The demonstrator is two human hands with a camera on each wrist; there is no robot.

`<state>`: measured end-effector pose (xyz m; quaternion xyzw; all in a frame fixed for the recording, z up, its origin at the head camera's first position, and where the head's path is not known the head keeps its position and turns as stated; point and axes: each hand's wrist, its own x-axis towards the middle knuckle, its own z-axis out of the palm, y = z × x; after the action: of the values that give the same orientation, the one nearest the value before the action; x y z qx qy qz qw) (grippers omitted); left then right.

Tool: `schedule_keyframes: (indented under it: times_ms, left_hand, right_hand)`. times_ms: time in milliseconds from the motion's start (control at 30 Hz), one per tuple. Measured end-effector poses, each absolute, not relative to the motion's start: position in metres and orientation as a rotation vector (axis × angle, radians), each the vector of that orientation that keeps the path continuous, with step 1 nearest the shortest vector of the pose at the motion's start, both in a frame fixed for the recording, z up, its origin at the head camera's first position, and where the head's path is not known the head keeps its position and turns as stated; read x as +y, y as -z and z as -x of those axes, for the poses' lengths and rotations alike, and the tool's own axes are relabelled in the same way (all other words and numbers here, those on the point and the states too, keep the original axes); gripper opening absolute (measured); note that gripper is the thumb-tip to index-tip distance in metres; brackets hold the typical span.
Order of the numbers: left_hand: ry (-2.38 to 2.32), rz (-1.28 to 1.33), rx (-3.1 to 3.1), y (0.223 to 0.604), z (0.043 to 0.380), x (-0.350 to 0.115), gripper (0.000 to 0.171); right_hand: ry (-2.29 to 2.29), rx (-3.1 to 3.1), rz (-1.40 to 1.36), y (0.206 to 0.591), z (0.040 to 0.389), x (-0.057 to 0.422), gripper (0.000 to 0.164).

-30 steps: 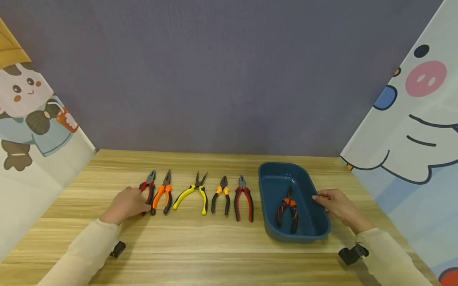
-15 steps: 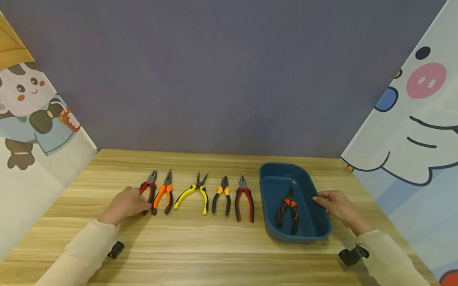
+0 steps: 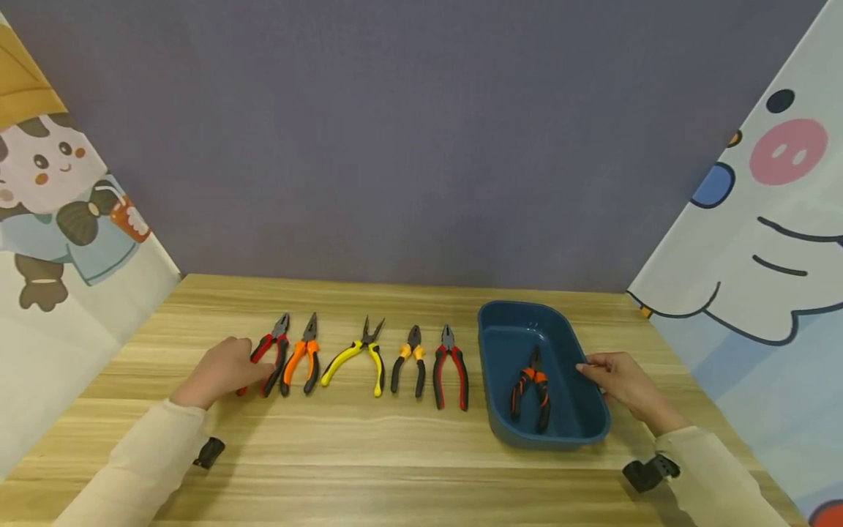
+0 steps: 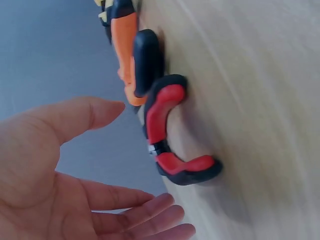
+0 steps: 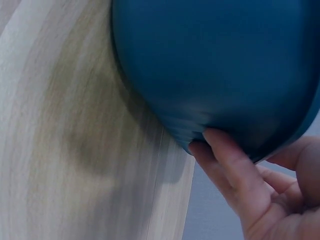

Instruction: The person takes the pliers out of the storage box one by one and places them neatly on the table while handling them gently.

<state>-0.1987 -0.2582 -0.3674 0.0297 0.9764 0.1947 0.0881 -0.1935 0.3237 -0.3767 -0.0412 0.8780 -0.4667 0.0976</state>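
In the head view my left hand [image 3: 219,372] is beside the leftmost pliers [image 3: 282,326], which have red and black handles. The left wrist view shows its thumb and fingers spread, with a gap between them and the pliers' handles [image 4: 158,117]. At the right, my right hand [image 3: 626,384] holds the rim of a blue plastic basin [image 3: 494,395]. The right wrist view has fingers [image 5: 232,160] against the basin's outer wall [image 5: 210,60] and the thumb toward its rim. Inside the basin lies one pair of orange and black pliers [image 3: 542,388].
Orange-handled pliers [image 3: 309,331] lie close beside the leftmost pair. Farther right along the wooden table [image 3: 369,468] come yellow long-nose pliers [image 3: 341,361], small yellow and black pliers [image 3: 413,337] and another red and black pair [image 3: 448,338]. A grey panel [image 3: 408,146] stands behind.
My left hand has moved slightly left, away from the leftmost pliers, and more of their handles shows. My right hand and the basin stay in place.
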Motion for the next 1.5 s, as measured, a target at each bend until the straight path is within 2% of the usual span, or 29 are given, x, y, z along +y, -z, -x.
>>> schedule_keyframes:
  times_ms: [167, 400, 600, 767, 1067, 1500]
  left_hand:
    - [-0.537, -0.118, 2.926, 0.358, 0.197, -0.255, 0.034]
    - [-0.457, -0.126, 2.928, 0.348, 0.199, -0.239, 0.066]
    - [-0.522, -0.211, 2.959, 0.342, 0.199, -0.222, 0.061]
    - [-0.566, -0.287, 2.974, 0.335, 0.198, -0.205, 0.072]
    - [-0.528, -0.376, 3.016, 0.320, 0.206, -0.176, 0.063]
    - [-0.584, -0.408, 2.958, 0.318, 0.216, -0.133, 0.065]
  right_hand:
    - [1.404, 2.574, 0.111, 0.378, 0.193, 0.324, 0.041]
    - [1.378, 2.588, 0.092, 0.380, 0.192, 0.326, 0.046]
    - [1.366, 2.598, 0.099, 0.380, 0.191, 0.324, 0.047]
    - [1.360, 2.604, 0.086, 0.379, 0.192, 0.323, 0.045]
    - [1.380, 2.581, 0.090, 0.376, 0.193, 0.322, 0.045]
    - [1.326, 2.611, 0.063, 0.376, 0.192, 0.322, 0.051]
